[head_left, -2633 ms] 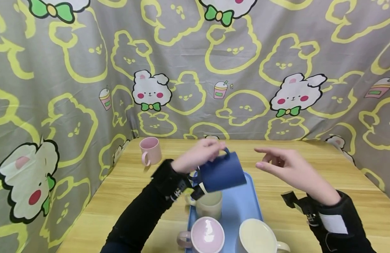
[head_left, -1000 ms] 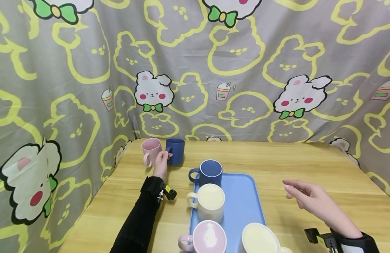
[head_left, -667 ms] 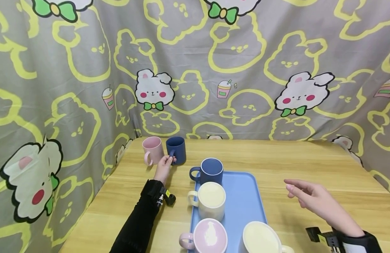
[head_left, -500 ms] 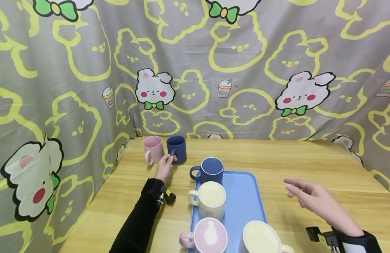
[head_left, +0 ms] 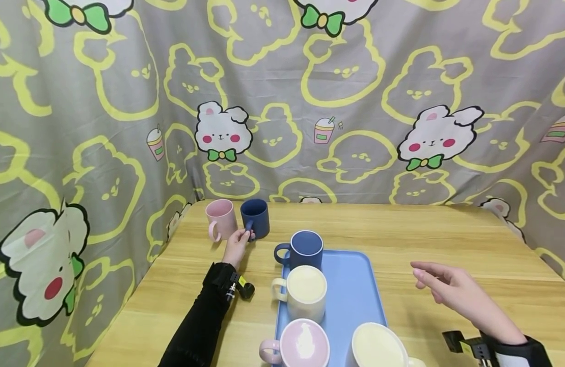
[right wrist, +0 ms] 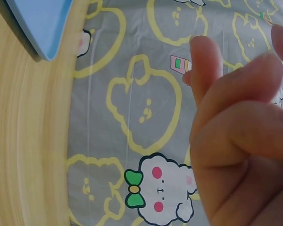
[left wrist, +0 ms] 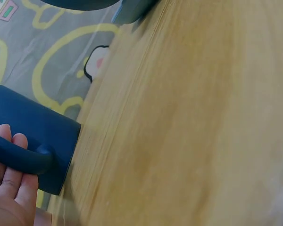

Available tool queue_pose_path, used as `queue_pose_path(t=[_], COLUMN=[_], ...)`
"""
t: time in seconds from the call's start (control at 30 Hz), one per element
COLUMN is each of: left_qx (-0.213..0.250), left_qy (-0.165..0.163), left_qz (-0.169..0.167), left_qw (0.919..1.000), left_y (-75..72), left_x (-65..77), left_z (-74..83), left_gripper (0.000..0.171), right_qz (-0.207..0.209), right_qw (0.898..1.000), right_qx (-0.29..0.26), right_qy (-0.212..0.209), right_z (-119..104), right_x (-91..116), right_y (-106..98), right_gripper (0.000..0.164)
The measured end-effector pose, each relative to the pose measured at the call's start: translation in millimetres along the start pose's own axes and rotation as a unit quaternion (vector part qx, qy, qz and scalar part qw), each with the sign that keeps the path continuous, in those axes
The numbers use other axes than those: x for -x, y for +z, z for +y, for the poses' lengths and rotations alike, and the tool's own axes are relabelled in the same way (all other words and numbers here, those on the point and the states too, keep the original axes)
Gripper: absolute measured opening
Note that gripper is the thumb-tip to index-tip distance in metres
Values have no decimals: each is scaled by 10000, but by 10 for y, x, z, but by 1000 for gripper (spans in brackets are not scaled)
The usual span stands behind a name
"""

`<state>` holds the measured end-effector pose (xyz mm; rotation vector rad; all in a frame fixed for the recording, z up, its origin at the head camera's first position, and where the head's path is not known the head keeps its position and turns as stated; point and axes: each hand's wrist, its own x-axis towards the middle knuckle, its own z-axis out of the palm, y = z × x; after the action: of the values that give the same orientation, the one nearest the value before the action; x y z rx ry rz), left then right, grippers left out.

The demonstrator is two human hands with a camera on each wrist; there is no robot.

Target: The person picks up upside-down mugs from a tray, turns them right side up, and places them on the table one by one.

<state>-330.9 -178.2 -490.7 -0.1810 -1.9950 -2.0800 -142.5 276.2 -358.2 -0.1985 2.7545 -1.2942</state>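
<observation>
In the head view my left hand (head_left: 237,247) holds the handle of a dark blue mug (head_left: 259,219), which stands upright on the table at the back left. The left wrist view shows my fingers (left wrist: 20,141) at the handle of this blue mug (left wrist: 42,123). Just left of it stands a pink mug (head_left: 220,218), its handle toward me. My right hand (head_left: 458,293) hovers right of the blue tray (head_left: 351,285), fingers relaxed and holding nothing. The right wrist view likewise finds the right hand (right wrist: 240,127) with loosely bent fingers.
Along the tray's left side stand a second blue mug (head_left: 305,250), a cream mug (head_left: 306,293) and a lilac mug (head_left: 305,344). Another cream mug (head_left: 378,346) is at the front right of the tray. A patterned curtain (head_left: 346,102) encloses the wooden table (head_left: 429,229).
My left hand has carried the blue mug from above the tray to beside the pink mug, and its handle has since turned toward me. My right hand has drawn back to the lower right.
</observation>
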Motion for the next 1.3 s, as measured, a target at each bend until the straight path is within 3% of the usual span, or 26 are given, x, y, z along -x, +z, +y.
queue_pose_path(t=[0.07,0.1,0.2,0.4,0.5,0.63,0.7,0.8,0.93,1.07,1.2,1.3], left_qx=[-72,-264,-397,-930,-1385,-2111,-2602,-3334,-4027,-4675,-5468,-5821], left_qy=[-63,-309,-526,-910,-927,-823,-729,-505,-225,-128,-69,-216], left_qz=[50,189,189,174,132,-181,-372,-726,-1099,-1143,-1157,-1303], left_qw=[9999,9990,9976,9913,9859,9738,9621,9386,9084,8765,8292,8023], left_y=[34,88,119,51,-19,-70,-88,-132,-217,-325,-410,-443], left_x=[44,114,154,174,209,348,450,590,719,813,904,967], left_z=[105,264,394,410,426,545,613,691,783,877,945,970], left_gripper=[30,30,30,38,45,53,54,50,44,44,46,54], right_qz=[-10,-19,-74,-198,-171,-901,-1528,-2403,-3168,-3550,-3815,-3893], right_qw=[10000,10000,10000,9997,9996,9930,9825,9578,9228,9043,8895,8845], right_qx=[-1,-13,-51,-111,-100,-303,-464,-966,-1724,-2026,-2300,-2323], right_qy=[-11,-13,19,69,-212,-702,-960,-1249,-1355,-1232,-1019,-1108], right_z=[2,2,1,30,101,265,361,495,610,660,687,679], right_x=[-2,-4,-15,-28,-4,46,71,120,210,288,337,367], right_y=[6,7,6,13,32,12,7,20,57,127,214,294], right_gripper=[53,54,55,57,50,43,40,35,41,41,36,34])
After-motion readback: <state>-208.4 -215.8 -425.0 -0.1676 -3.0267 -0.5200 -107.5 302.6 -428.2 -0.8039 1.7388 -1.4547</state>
